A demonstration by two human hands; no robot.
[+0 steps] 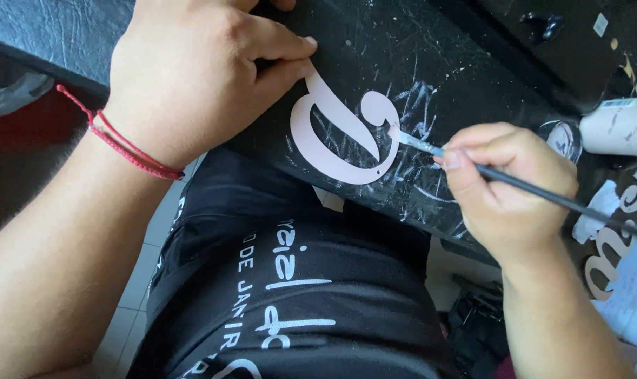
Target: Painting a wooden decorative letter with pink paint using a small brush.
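A pale pink cut-out letter (pixel 311 137) with curled ends lies flat on a black, paint-streaked work board (pixel 430 56). My left hand (pixel 192 70) presses down on the letter's upper end with its fingertips; a red cord bracelet (pixel 122 144) circles that wrist. My right hand (pixel 504 186) grips a thin black paintbrush (pixel 543 193), and its pale-loaded tip (pixel 397 135) touches the letter's right curl.
A white paint bottle (pixel 624 126) lies at the right edge by a round lid (pixel 562 139). More pale cut-out lettering (pixel 609 256) rests at the right. My black printed shirt (pixel 290 295) fills the lower middle, above a tiled floor (pixel 132 295).
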